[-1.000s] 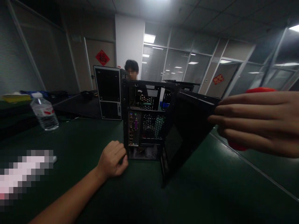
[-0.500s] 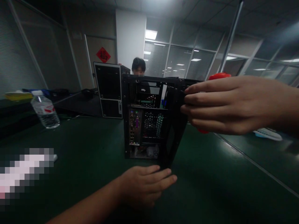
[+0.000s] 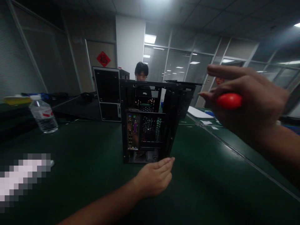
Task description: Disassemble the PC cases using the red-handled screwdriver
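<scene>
A black computer case stands upright on the dark green table, its rear ports facing me and its side panel now flush against it. My left hand rests on the table at the case's bottom right corner, fingers stretched out and touching its lower edge. My right hand hangs in the air to the right of the case, away from it. It is closed round the red handle of a screwdriver, with the forefinger stretched out above.
A water bottle stands at the far left. A second black and white tower case sits behind, and a person sits beyond the cases. Papers lie on the adjoining table to the right. A blurred white patch is at the lower left.
The side panel swung in from open to flat against the case. My right hand let go of it and drew back right. My left hand slid from the case's left corner to its right.
</scene>
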Available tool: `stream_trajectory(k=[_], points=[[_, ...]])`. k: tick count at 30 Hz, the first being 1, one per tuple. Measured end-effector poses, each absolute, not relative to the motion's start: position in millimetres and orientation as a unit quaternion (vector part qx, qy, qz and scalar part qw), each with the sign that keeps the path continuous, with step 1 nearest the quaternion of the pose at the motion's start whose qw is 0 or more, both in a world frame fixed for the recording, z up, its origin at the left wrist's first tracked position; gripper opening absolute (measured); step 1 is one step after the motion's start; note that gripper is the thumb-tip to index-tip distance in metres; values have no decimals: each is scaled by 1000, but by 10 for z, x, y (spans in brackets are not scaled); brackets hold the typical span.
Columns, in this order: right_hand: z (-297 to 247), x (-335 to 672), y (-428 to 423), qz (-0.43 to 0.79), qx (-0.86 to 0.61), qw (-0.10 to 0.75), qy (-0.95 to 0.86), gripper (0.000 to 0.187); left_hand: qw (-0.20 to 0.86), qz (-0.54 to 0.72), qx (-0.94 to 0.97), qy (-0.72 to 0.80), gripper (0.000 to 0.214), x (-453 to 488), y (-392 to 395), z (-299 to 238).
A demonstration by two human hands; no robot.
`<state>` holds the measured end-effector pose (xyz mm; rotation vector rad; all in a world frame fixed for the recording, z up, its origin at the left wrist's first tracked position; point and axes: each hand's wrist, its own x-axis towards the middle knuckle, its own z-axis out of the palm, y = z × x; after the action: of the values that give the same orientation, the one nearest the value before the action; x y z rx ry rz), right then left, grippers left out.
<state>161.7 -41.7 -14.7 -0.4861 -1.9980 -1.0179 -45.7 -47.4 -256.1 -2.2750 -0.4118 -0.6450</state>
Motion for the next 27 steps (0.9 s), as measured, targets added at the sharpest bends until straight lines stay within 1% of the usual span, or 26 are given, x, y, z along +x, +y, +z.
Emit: stream_trajectory(k=[1, 3, 5, 7, 9, 15, 19, 27], points=[[-185, 1614, -402, -356, -275, 427, -784, 26, 365, -247, -882, -167, 22, -455, -467, -2569], [-246, 1594, -352, -253, -412, 419, -769, 41, 372, -243, -878, -177, 21, -445, -449, -2587], [-300, 1555, -279, -160, -502, 376, -762, 60, 380, -243, -872, -191, 21, -427, -426, -2610], [-359, 1493, -204, -77, -551, 335, -761, 70, 384, -245, -865, -207, 21, -401, -394, -2639], [-422, 1411, -139, -29, -568, 318, -758, 67, 387, -243, -860, -226, 21, -367, -354, -2665], [-529, 1185, -27, 27, -575, 351, -739, 50, 388, -236, -844, -286, 21, -232, -241, -2675], [-501, 1140, -15, 75, -566, 354, -741, 40, 387, -236, -837, -306, 22, -168, -218, -2659], [-420, 1081, -61, 123, -574, 337, -736, 32, 395, -238, -830, -313, 25, -156, -239, -2638]])
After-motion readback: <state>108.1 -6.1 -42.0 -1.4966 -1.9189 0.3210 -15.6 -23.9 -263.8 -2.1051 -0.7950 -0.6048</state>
